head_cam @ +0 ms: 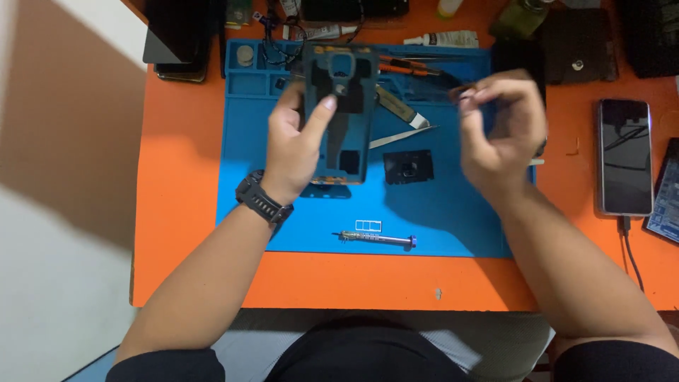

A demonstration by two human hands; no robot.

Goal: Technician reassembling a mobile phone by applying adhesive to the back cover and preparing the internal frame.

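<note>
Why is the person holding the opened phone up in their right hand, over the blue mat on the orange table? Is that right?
Not quite: the head view shows the opened phone held up in the left hand, the one with the black wristwatch. The right hand pinches something small that is too blurred to tell. The rest is right: the phone is over the blue mat on the orange table.

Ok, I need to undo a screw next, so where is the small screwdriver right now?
In the head view the screwdriver lies flat near the front edge of the blue mat, just below a small white strip, between the two forearms and untouched by either hand.
</note>
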